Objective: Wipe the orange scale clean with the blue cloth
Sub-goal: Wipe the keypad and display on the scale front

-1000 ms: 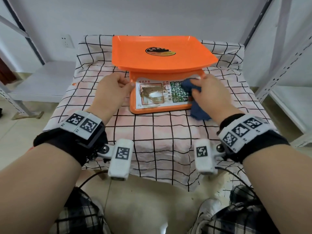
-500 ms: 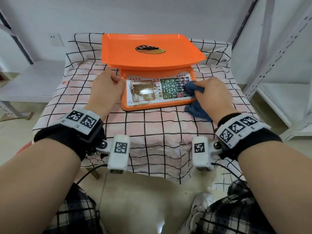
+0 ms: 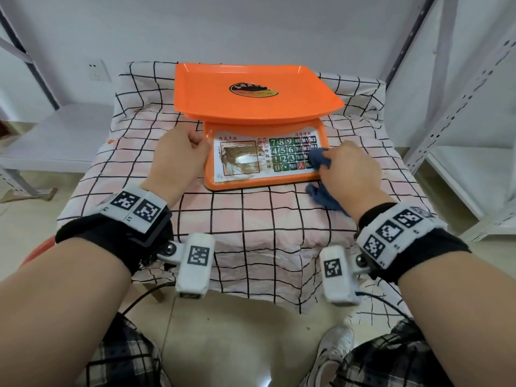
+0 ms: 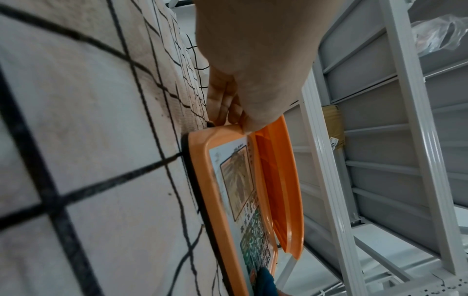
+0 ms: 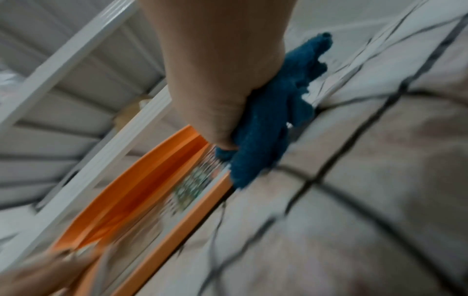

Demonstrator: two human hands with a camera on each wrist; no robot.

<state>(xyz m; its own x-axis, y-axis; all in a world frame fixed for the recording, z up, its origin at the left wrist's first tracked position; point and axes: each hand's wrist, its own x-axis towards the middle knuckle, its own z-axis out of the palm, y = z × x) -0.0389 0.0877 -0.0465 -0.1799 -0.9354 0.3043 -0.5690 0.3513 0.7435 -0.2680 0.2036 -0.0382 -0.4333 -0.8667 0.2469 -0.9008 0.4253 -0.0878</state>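
Note:
The orange scale [image 3: 251, 90] stands on a checked tablecloth, its wide tray above a front panel with a brown-smeared display window [image 3: 238, 160] and green keys. My left hand [image 3: 178, 160] grips the scale's left front corner [image 4: 222, 130], fingers curled round the edge. My right hand [image 3: 349, 171] holds the bunched blue cloth [image 3: 319, 160] against the right end of the keypad; a tail of cloth [image 5: 266, 128] hangs onto the tablecloth. The right wrist view is blurred by motion.
The checked tablecloth [image 3: 265, 219] covers a small table whose front edge is near my knees. White metal shelving [image 3: 460, 107] stands close on the right, and a low grey shelf [image 3: 55, 135] on the left. A wall lies behind the scale.
My right hand has slid the blue cloth rightward across the keypad to its right end. The left hand has kept its hold on the scale. My head moved, shifting the view.

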